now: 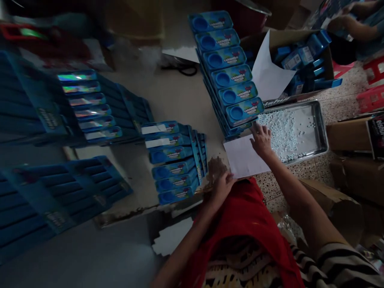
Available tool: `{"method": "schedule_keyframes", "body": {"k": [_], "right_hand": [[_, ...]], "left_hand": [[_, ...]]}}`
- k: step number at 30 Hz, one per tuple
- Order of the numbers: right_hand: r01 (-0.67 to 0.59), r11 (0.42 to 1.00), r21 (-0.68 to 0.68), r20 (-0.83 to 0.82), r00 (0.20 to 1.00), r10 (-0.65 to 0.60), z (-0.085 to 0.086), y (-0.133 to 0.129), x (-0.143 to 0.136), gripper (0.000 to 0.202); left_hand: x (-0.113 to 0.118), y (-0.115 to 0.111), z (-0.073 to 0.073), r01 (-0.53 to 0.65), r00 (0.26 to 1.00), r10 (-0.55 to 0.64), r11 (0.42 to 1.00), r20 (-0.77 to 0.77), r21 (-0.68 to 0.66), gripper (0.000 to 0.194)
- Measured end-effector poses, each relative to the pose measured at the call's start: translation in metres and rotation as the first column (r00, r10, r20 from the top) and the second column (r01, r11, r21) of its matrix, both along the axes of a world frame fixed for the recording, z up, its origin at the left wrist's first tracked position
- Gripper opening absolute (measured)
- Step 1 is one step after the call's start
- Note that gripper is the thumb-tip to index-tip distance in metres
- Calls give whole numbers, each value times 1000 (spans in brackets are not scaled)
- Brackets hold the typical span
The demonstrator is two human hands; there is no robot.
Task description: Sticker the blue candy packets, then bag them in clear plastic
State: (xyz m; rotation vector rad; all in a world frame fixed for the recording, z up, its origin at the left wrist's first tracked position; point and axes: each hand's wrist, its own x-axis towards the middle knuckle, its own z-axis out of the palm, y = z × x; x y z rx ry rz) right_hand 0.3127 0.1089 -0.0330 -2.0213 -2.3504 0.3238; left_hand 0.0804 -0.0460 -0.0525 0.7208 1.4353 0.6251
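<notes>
A white sheet of paper (244, 157) lies at the table's front edge, partly over the end of a metal tray. My left hand (224, 187) pinches its near left corner between thumb and fingers. Over the sheet's far right part is my right hand (262, 139), fingers stretched out and apart, close to the lowest corner of a row of blue printed boxes (237, 113). The metal tray (323, 130) to its right holds many small pale pellets (282, 134). Whether my right fingertips touch the boxes or the paper I cannot tell.
More blue boxes (172, 172) stand in stacks on the left of the table (180, 92). Dark scissors (183, 70) lie farther back. A carton (328, 60) with blue boxes and a sheet is beyond the tray. Another person's hand (342, 24) shows top right.
</notes>
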Motion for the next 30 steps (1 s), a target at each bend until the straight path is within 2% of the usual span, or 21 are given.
{"method": "schedule_keyframes", "body": {"k": [1,3,5,7,10,12,14,16,19,23,25,27,30], "right_hand": [[-119,992,-39,10,993,119,-11,5,10,24],[-308,947,-90,7,951,310,-30,2,27,25],[-411,909,-66,3,911,412,-40,-16,40,26],[-446,895,-8,0,895,446,-44,-39,49,23],[-441,897,41,-12,897,441,-44,-66,56,21],[-435,899,48,-19,900,436,-44,-75,59,21],[-427,902,53,-23,903,429,-46,-79,62,23],[-420,906,58,-28,906,422,-49,-81,64,24],[-409,912,39,-49,910,411,-51,-85,66,25],[-355,930,-97,-37,935,353,-43,-85,62,23],[-338,925,-174,-22,940,339,-33,-81,55,21],[-296,933,-206,-25,954,298,-23,-74,43,33],[-191,967,-168,-53,981,185,-14,-60,15,41]], "left_hand": [[8,17,3,66,995,-53,986,-89,155,14],[19,51,8,237,943,-110,883,-313,405,8],[26,82,9,385,864,-113,776,-491,499,17],[30,107,4,524,771,-162,711,-616,469,22],[38,129,-8,703,597,-311,646,-739,296,34],[42,134,-11,759,496,-367,624,-787,187,41],[44,133,-7,760,450,-373,637,-811,128,43],[43,128,-2,732,451,-339,670,-826,124,43],[40,123,-3,674,508,-305,723,-806,152,47],[35,122,-28,556,714,-475,831,-514,3,28],[33,120,-42,475,790,-443,879,-423,-34,22],[32,119,-49,410,818,-372,912,-438,-9,24],[31,117,-49,382,838,-329,924,-436,36,26]]}}
